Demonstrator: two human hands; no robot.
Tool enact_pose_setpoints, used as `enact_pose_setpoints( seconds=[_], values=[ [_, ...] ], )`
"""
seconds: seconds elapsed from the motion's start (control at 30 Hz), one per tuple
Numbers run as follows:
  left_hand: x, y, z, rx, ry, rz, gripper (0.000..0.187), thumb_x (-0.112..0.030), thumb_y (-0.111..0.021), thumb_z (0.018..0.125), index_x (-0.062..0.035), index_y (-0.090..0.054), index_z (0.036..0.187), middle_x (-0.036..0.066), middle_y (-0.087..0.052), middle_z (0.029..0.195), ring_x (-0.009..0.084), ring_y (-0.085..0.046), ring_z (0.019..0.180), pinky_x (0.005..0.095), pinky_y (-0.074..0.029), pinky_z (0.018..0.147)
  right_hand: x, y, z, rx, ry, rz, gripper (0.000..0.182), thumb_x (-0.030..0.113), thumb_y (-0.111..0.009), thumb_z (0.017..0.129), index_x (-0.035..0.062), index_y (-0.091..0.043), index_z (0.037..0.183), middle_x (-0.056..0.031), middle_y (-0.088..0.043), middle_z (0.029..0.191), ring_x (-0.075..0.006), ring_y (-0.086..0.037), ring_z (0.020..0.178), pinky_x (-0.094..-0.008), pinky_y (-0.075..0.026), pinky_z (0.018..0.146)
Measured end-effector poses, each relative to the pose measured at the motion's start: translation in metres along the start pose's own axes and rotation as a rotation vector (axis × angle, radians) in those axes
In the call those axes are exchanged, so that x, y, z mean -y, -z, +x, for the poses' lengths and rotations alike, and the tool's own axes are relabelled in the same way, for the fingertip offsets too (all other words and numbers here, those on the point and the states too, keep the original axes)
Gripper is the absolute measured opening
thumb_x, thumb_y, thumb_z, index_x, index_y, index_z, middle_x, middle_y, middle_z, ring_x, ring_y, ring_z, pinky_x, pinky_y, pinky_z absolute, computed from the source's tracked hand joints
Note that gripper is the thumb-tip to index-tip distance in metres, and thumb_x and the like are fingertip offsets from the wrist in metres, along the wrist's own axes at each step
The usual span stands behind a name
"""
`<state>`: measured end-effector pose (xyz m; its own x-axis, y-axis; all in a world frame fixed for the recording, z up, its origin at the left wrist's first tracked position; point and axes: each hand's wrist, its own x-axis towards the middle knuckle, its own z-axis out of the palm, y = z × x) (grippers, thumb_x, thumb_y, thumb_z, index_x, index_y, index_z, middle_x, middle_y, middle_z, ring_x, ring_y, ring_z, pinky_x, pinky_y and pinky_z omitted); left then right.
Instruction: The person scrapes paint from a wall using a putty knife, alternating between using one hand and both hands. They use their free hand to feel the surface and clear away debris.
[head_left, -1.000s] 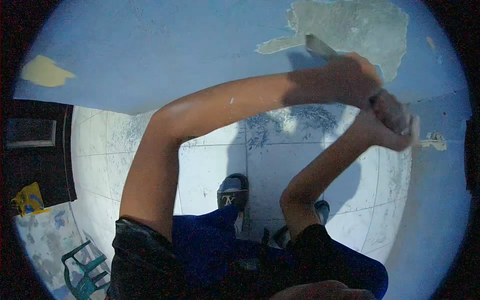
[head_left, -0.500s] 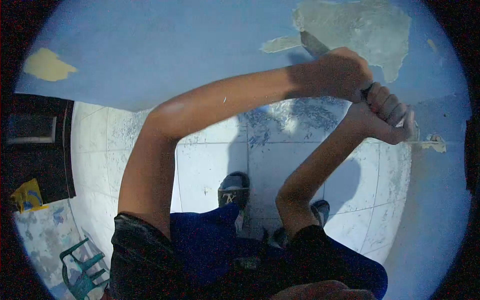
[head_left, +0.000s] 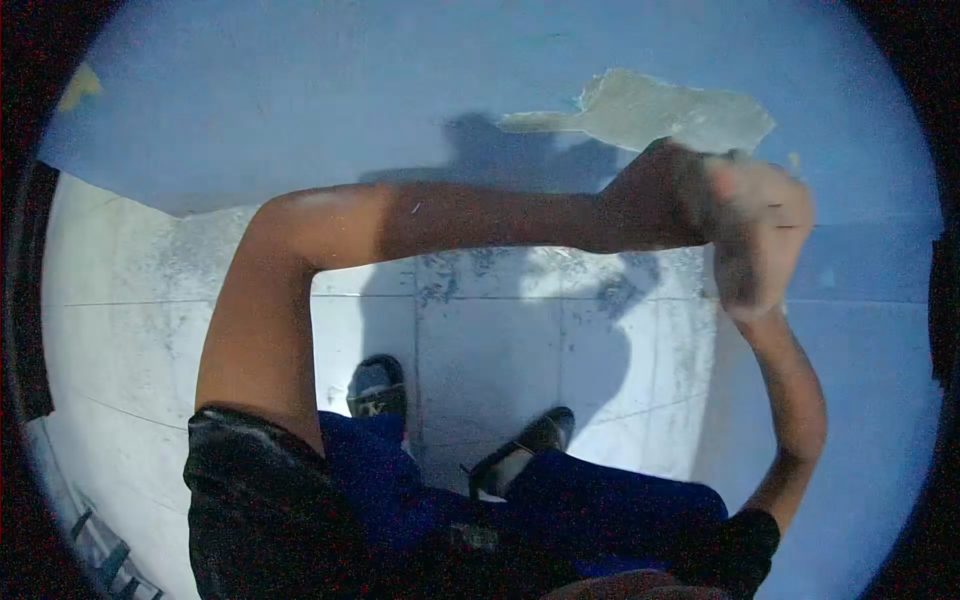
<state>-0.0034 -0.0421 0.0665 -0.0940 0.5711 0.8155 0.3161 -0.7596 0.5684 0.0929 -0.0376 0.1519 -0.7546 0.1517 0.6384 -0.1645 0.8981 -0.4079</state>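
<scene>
My left arm stretches across the view toward the blue wall [head_left: 380, 90]. My left hand [head_left: 665, 190], dark with shadow, is closed just below a bare grey patch [head_left: 670, 112] where the paint is off. The scraper that showed in this hand a moment ago is now hidden behind the hands. Against the left hand's right side is my right hand [head_left: 775, 225], raised near the wall corner. Motion smears its fingers, so I cannot make out their grip.
White floor tiles [head_left: 480, 340] with dark paint flakes run along the wall's foot. My two shoes [head_left: 377, 388] stand on them. A second blue wall [head_left: 870, 270] rises at the right. A yellowish patch [head_left: 80, 88] marks the far left; part of a chair [head_left: 110, 560] shows at lower left.
My view has shifted, and the grey patch now sits lower in it. My right forearm has swung outward to the right, its hand turning. The scraper blade has gone out of sight. One shoe has moved.
</scene>
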Motion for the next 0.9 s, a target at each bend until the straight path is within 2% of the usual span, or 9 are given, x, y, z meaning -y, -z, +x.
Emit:
enact_pose_setpoints(
  seconds=[0.1, 0.17, 0.27, 0.37, 0.47, 0.53, 0.67, 0.77, 0.9],
  values=[
    [-0.001, 0.010, -0.019, 0.041, 0.045, -0.071, 0.032, -0.026, -0.071, 0.063, -0.0002, -0.061, 0.079, 0.020, -0.062, 0.073, 0.0311, -0.063, 0.067, 0.0392, -0.050, 0.064, 0.016, -0.029, 0.010, 0.409, -0.126, 0.186, 0.028, 0.016, -0.065, 0.078, 0.0034, -0.054, 0.055, -0.0062, -0.049, 0.045, -0.0120, -0.047, 0.038, -0.0290, -0.037, 0.039],
    [0.000, 0.011, -0.039, 0.092, 0.089, -0.122, 0.032, -0.026, -0.071, 0.063, -0.0003, -0.061, 0.079, 0.020, -0.062, 0.073, 0.0308, -0.063, 0.067, 0.0391, -0.050, 0.063, 0.028, -0.042, 0.022, 0.791, -0.146, 0.243, 0.034, 0.015, -0.065, 0.080, 0.0070, -0.048, 0.051, -0.0025, -0.045, 0.043, -0.0114, -0.045, 0.035, -0.0284, -0.034, 0.034],
    [0.005, 0.009, -0.070, 0.185, 0.167, -0.176, 0.032, -0.026, -0.071, 0.064, -0.0004, -0.061, 0.079, 0.019, -0.062, 0.073, 0.0305, -0.063, 0.067, 0.0391, -0.049, 0.063, 0.024, -0.065, 0.014, 0.946, -0.205, 0.318, 0.042, 0.017, -0.065, 0.080, 0.0063, -0.040, 0.048, -0.0019, -0.037, 0.041, -0.0139, -0.036, 0.033, -0.0303, -0.029, 0.036],
    [0.007, 0.007, -0.092, 0.270, 0.245, -0.210, 0.031, -0.027, -0.071, 0.065, -0.0006, -0.061, 0.079, 0.019, -0.062, 0.073, 0.0301, -0.063, 0.067, 0.0391, -0.049, 0.063, 0.008, -0.073, -0.001, 0.857, -0.199, 0.426, 0.036, 0.016, -0.067, 0.076, 0.0048, -0.045, 0.050, -0.0020, -0.038, 0.041, -0.0141, -0.035, 0.036, -0.0308, -0.028, 0.038],
    [0.012, 0.000, -0.105, 0.378, 0.329, -0.223, 0.031, -0.027, -0.071, 0.065, -0.0007, -0.062, 0.079, 0.018, -0.062, 0.073, 0.0298, -0.063, 0.067, 0.0391, -0.049, 0.063, -0.016, -0.053, -0.027, 0.610, -0.376, 0.758, 0.038, 0.028, -0.069, 0.075, 0.0053, -0.050, 0.052, -0.0025, -0.040, 0.041, -0.0143, -0.040, 0.037, -0.0282, -0.032, 0.040],
    [0.014, -0.009, -0.112, 0.440, 0.372, -0.248, 0.031, -0.027, -0.071, 0.066, -0.0008, -0.062, 0.079, 0.018, -0.062, 0.073, 0.0296, -0.063, 0.067, 0.0390, -0.049, 0.063, -0.030, -0.043, -0.059, 0.284, -0.693, 1.080, 0.041, 0.038, -0.064, 0.076, 0.0065, -0.052, 0.054, -0.0024, -0.042, 0.042, -0.0151, -0.044, 0.038, -0.0262, -0.035, 0.041],
    [0.032, -0.041, -0.125, 0.610, 0.449, -0.258, 0.033, -0.031, -0.071, 0.067, -0.0001, -0.063, 0.077, 0.019, -0.062, 0.071, 0.0304, -0.063, 0.066, 0.0397, -0.049, 0.064, -0.050, -0.042, -0.128, 0.104, -0.304, 0.823, 0.056, 0.053, -0.062, 0.074, 0.0115, -0.040, 0.044, -0.0007, -0.040, 0.040, -0.0144, -0.042, 0.034, -0.0273, -0.033, 0.039],
    [0.050, -0.024, -0.092, 0.756, 0.523, 0.059, 0.034, -0.033, -0.069, 0.067, 0.0009, -0.064, 0.073, 0.020, -0.063, 0.071, 0.0314, -0.063, 0.066, 0.0403, -0.050, 0.065, -0.100, -0.067, -0.147, -0.371, 0.012, 1.093, 0.060, 0.063, -0.057, 0.070, 0.0122, -0.036, 0.045, 0.0007, -0.034, 0.041, -0.0152, -0.032, 0.034, -0.0285, -0.023, 0.040],
    [0.035, -0.021, -0.014, 0.763, 0.460, 0.450, 0.023, -0.024, -0.064, 0.064, -0.0013, -0.066, 0.070, 0.020, -0.062, 0.066, 0.0334, -0.063, 0.062, 0.0412, -0.052, 0.062, -0.092, -0.040, -0.119, -1.243, -0.253, 1.360, 0.063, 0.072, -0.048, 0.067, 0.0126, -0.038, 0.050, 0.0006, -0.026, 0.046, -0.0138, -0.020, 0.039, -0.0304, -0.019, 0.045]
  ],
)
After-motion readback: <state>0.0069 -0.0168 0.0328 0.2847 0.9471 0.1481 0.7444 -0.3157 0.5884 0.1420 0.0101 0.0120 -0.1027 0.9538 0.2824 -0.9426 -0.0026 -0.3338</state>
